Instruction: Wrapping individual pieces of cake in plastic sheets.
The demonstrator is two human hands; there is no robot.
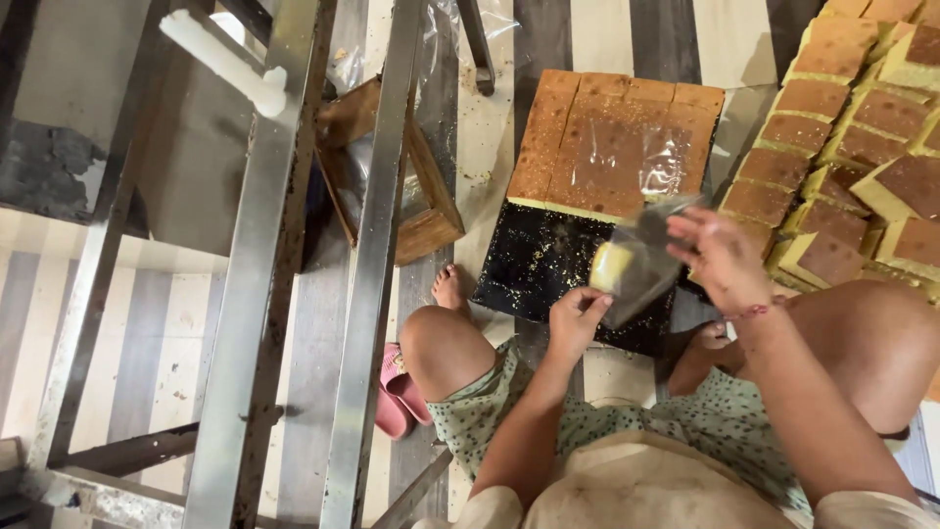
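Hands meet over a black baking tray (548, 264) on a striped floor mat, seen from above by a seated person. Left hand (576, 321) pinches the lower edge of a clear plastic bag (641, 260), fingers closed on it; right hand (720, 257) grips the bag's upper edge, seemingly holding its mouth steady. Inside sits one yellow cake piece (609, 266), resting low in the bag. Uncut brown-topped sponge cake (612, 142) fills the tray's far half; the near half is bare. Cut cake squares (852, 157) are stacked past the tray's right edge. A steel frame (264, 294) stands to the left.
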